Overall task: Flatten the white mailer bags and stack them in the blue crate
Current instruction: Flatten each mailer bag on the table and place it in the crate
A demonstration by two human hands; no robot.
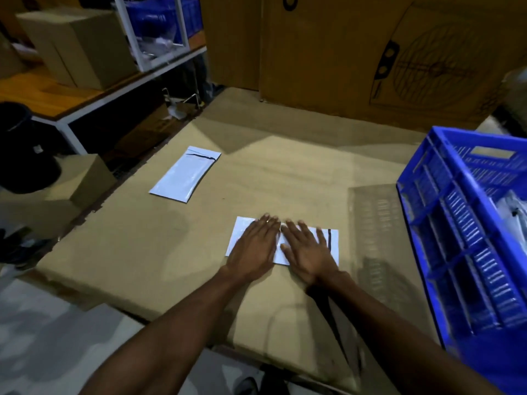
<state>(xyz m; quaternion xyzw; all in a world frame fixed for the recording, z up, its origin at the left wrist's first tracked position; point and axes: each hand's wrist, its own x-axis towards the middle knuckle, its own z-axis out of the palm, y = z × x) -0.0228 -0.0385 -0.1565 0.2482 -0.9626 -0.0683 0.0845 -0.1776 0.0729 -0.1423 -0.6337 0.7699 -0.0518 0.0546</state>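
Observation:
A white mailer bag (333, 246) with a black strip at its right end lies on the flat cardboard sheet (285, 178). My left hand (253, 246) presses flat on its left half, fingers straight. Beside it, my right hand (309, 252) presses flat on the right half with fingers spread. A second white mailer bag (185, 173) lies alone further back on the left. The blue crate (433, 212) stands at the right edge, with white bags (513, 209) partly visible inside.
Large cardboard boxes (356, 52) stand along the back. A white-framed wooden shelf (85, 104) with a box and a blue bin is at the back left. A black object (22, 149) and a small box (82, 181) sit at the left.

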